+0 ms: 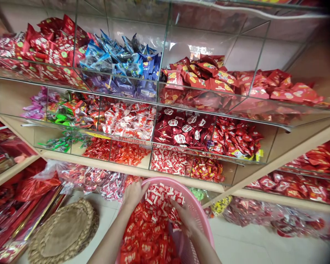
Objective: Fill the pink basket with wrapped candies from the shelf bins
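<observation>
A pink plastic basket (199, 211) sits low in the middle, filled with red wrapped candies (147, 234) and red-and-white ones (161, 196) at its far end. My left hand (132, 194) rests on the basket's far left rim, fingers curled over the sweets. My right hand (184, 217) lies inside the basket on the right, fingers bent down into the red-and-white candies. What either hand holds is hidden among the wrappers.
Tiered glass bins (159, 91) of packaged sweets fill the shelves ahead: red packs (49, 47), blue packs (123, 58), dark red packs (181, 130). Clear bags of candy (99, 179) lie on the floor. A round woven tray (63, 229) lies at lower left.
</observation>
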`<control>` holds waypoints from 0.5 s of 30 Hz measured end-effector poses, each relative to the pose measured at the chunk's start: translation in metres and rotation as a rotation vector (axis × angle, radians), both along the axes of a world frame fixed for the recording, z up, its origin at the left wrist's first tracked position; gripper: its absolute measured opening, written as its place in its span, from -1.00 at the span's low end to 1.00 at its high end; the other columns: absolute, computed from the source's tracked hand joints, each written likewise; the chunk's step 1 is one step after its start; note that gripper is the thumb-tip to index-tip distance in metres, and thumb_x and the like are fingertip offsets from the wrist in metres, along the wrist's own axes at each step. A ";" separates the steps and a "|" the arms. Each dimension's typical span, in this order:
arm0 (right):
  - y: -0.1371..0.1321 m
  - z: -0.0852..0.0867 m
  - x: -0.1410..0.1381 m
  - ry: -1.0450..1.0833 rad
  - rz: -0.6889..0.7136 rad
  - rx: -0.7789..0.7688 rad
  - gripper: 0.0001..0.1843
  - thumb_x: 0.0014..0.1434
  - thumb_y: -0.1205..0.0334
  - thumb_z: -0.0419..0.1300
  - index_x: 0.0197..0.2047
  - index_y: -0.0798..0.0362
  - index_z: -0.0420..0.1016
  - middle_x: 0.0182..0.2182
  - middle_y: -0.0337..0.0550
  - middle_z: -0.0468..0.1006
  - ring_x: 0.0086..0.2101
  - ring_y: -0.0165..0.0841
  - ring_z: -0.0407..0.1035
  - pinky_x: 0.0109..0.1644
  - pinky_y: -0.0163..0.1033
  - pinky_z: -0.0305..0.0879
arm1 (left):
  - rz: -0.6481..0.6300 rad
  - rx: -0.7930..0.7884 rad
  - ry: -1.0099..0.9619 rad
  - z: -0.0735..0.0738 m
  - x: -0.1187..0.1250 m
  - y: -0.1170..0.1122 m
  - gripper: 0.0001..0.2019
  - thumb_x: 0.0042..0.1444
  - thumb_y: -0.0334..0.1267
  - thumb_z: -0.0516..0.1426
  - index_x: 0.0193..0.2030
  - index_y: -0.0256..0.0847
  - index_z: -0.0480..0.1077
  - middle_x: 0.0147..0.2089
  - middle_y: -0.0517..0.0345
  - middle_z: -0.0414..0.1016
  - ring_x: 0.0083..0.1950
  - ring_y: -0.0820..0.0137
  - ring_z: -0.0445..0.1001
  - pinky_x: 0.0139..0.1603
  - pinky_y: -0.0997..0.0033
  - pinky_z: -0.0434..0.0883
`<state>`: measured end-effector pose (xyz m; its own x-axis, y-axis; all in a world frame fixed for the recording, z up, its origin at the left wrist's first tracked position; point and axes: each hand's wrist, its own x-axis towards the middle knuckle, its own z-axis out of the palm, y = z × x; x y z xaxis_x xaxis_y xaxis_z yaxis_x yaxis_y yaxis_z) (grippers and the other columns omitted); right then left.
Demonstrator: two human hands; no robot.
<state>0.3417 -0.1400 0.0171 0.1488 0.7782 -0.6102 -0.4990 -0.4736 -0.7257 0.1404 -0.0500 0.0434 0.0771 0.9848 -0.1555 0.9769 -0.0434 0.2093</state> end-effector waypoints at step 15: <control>0.007 0.015 -0.006 -0.238 0.164 0.178 -0.71 -0.07 -0.06 0.29 -0.46 0.01 0.54 -0.52 -0.19 0.57 -0.46 -0.28 0.43 -0.38 -0.24 0.29 | -0.021 0.011 0.020 -0.001 0.000 0.000 -0.40 0.25 0.15 -0.23 -0.07 -0.25 0.43 -0.26 -0.17 0.57 -0.20 0.14 0.56 -0.24 0.30 0.36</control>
